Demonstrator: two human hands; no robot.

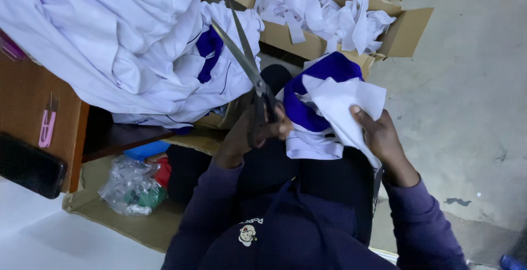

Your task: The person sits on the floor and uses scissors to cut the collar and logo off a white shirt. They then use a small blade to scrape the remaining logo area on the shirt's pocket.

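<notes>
On a grey concrete floor [472, 100] beside a wooden tabletop [27, 94], a seated person in a dark purple sweatshirt works over the lap with cloth and shears. The white and blue garment piece [324, 105] sits at the centre of the view, bunched across the knees, its blue band curling toward 12 o'clock. The right hand [379, 133], at 3 o'clock of the cloth, pinches a white flap between thumb and fingers, wrist bent and forearm running back toward 5 o'clock. The left hand [258, 130], at 9 o'clock, is curled tight through the handles of long scissors [247, 64], whose blades stand parted and point toward 11 o'clock, clear of the fabric. The step appears to be a pause between cuts; the next move would call for swinging the blades down to the edge held taut. Further out, a heap of white garments [121, 39] overhangs the tabletop at 10 o'clock, a cardboard box [406, 28] of white offcuts lies at 1 o'clock, and a crumpled plastic bag [129, 185] rests at 8 o'clock.
</notes>
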